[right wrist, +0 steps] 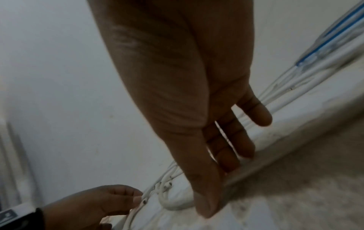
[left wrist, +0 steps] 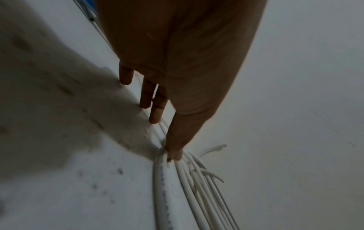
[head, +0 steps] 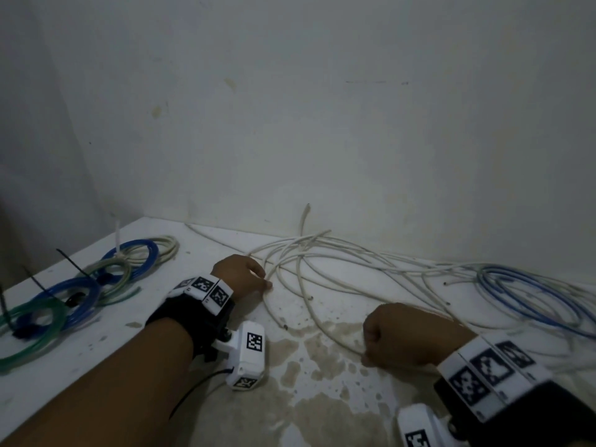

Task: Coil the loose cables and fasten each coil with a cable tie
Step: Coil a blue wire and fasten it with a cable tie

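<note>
Right, both hands are down on the white worktop (head: 106, 343), working the loose white cable (head: 325, 253) that sprawls across the middle of the head view, up against the wall (head: 290, 108). Left hand (head: 240, 277), centre of frame, has thumb and fingers (left wrist: 173, 137) pinching one white strand where several run together. Right hand (head: 403, 337), lower right, sits curled like a fist with a strand pinched at its thumb and fingertips (right wrist: 206, 200), pressed to the stained surface. Over at the right edge lies a loose blue cable (head: 529, 295), tangled in with more white loops, not coiled. Far left of frame: finished blue and green coils (head: 80, 285) lie overlapping, each cinched with a cable tie (head: 69, 262), tails sticking up. Brownish stains (head: 322, 366) spread between the two wrists.
</note>
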Demonstrator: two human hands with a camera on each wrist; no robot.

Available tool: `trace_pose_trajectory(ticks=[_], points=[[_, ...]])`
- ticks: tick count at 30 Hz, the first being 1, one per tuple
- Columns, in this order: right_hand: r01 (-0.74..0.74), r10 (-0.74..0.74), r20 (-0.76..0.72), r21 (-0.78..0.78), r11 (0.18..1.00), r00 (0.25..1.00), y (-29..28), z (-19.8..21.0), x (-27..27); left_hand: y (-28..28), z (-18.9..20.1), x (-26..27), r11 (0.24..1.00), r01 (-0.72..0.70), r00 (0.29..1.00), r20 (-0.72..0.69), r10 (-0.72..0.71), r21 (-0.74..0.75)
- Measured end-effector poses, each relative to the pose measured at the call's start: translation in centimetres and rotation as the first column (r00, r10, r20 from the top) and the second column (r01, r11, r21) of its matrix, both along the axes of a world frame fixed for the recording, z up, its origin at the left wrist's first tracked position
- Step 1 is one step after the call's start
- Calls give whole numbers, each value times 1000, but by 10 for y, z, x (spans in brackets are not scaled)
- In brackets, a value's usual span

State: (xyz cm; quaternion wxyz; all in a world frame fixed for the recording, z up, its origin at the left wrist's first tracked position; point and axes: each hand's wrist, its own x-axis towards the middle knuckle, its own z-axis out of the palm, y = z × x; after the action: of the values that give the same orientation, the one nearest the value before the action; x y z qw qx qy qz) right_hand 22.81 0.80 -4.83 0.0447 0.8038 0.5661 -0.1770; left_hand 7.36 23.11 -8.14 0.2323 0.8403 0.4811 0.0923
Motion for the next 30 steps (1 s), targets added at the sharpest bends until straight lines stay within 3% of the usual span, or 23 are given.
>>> trace_pose_trajectory(ticks=[2,5,8,11,15,17,18,19,21,24,27,30], points=[[-14,14,-8,86,996,1000,-3,4,-1,0,0,-4,1000,24,999,-31,-24,2],[17,11,-80,334,942,997,-10,29,0,-7,5,-9,997,74,996,-39,-76,-34],[-25,9,29,624,781,1000,-19,67,-1,-28,24,-12,992,115,977,176,-122,47],[-126,49,121,790,600,991,-26,106,-3,-59,56,-6,965,228,882,394,-260,128],[-225,35,231,884,410,972,-41,150,-8,-108,93,11,922,332,797,463,-386,198],[-235,4,247,913,335,969,-54,170,-8,-128,108,17,923,383,646,700,-304,47],[-213,-3,226,922,322,974,-62,177,-6,-136,115,19,921,386,572,796,-196,-51],[-175,-11,191,921,348,982,-69,181,-3,-142,123,19,924,367,505,858,-96,-112],[-91,-50,131,869,487,990,-82,179,8,-146,137,16,934,318,383,923,31,-164],[52,-104,21,760,648,994,-101,152,31,-144,160,8,881,401,202,962,183,-252],[156,-168,-45,657,737,985,-128,111,58,-141,179,-9,826,474,110,951,289,-306],[231,-296,75,457,859,952,-161,76,88,-137,189,-26,803,488,34,927,373,-341]])
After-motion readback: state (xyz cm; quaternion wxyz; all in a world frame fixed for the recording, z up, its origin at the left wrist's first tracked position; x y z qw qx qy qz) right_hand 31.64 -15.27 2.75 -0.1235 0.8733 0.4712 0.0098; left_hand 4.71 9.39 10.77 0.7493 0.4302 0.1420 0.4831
